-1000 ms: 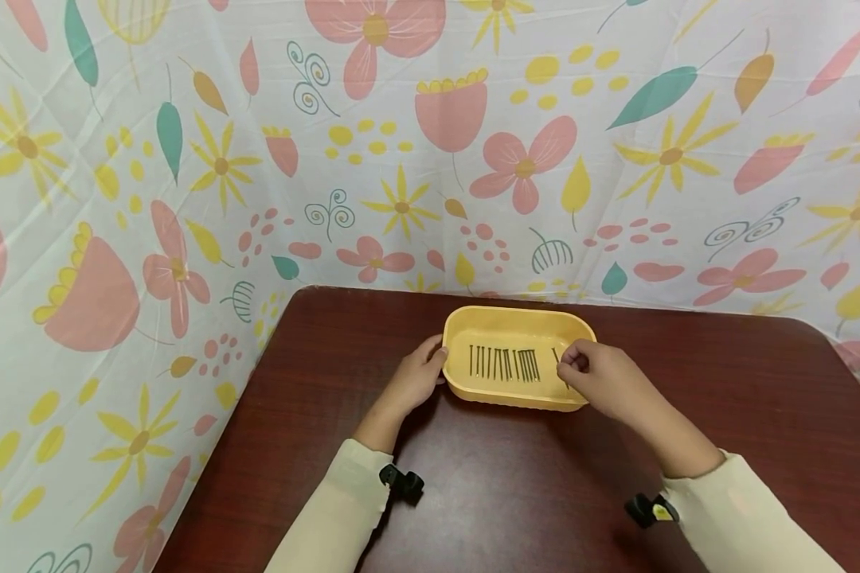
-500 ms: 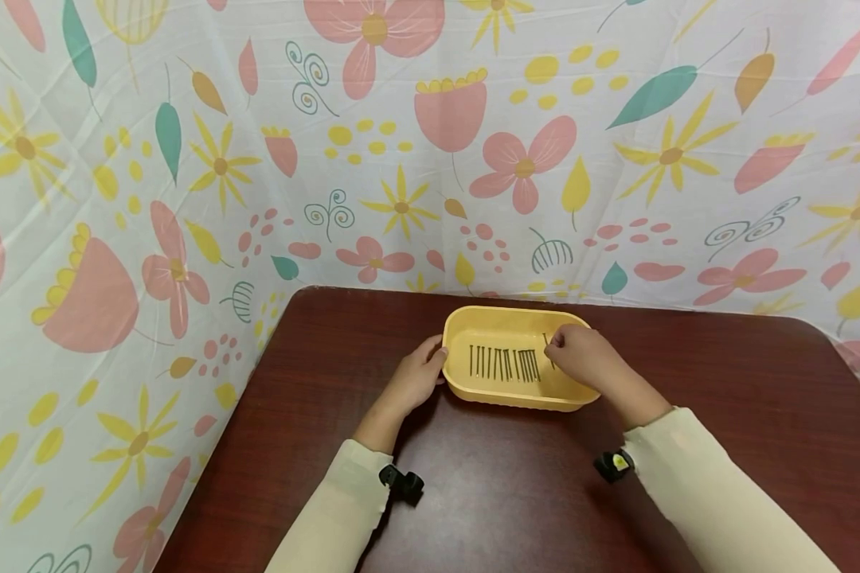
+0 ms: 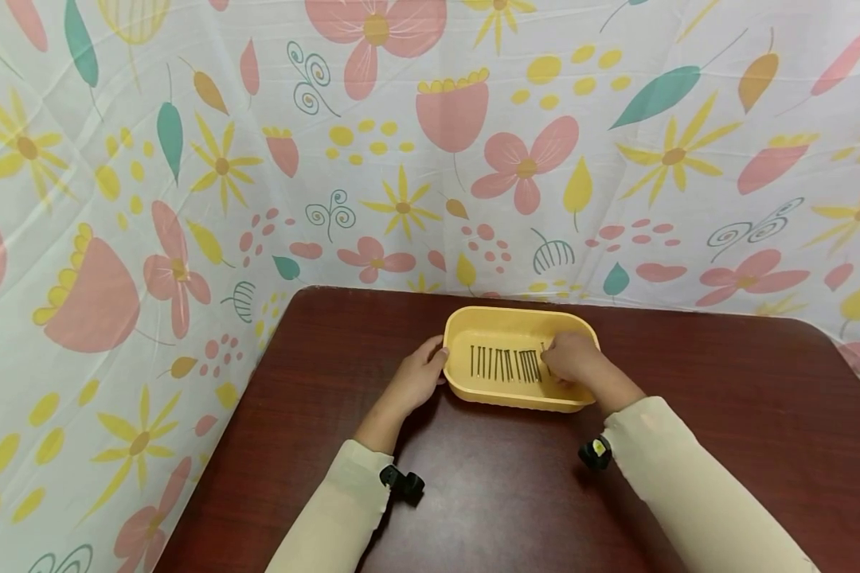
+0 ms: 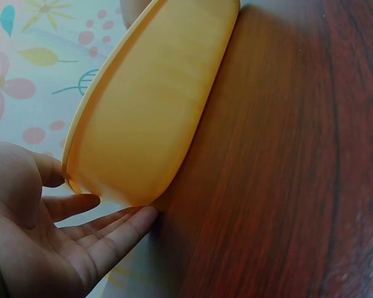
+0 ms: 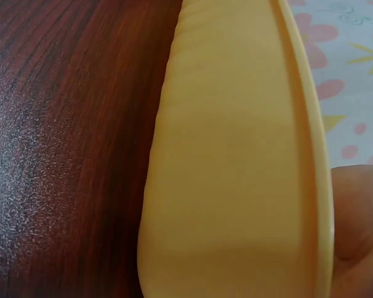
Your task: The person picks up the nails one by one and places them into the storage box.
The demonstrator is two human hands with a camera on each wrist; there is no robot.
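A yellow plastic tray (image 3: pixel 519 402) with rounded corners stands near the far edge of the table. On its floor lies a row of several thin, dark nails (image 3: pixel 505 365), side by side with heads pointing away from me. My left hand (image 3: pixel 417 374) holds the tray's left end; in the left wrist view its thumb goes over the rim and the fingers touch the outer wall. Inside the right part of the tray, my right hand (image 3: pixel 573 360) pinches one nail (image 3: pixel 542 347), low and just right of the row. The tray wall hides the right fingers in the right wrist view.
The dark red-brown wooden table (image 3: pixel 473 493) has a glossy patch in front of the tray. A white flower-printed cloth (image 3: pixel 401 159) hangs behind and to the left. Black wrist cameras (image 3: pixel 403 484) sit at both sleeves.
My right hand has moved left and down into the tray, carrying the nail from the right end to beside the row. My left hand and the tray have stayed in place.
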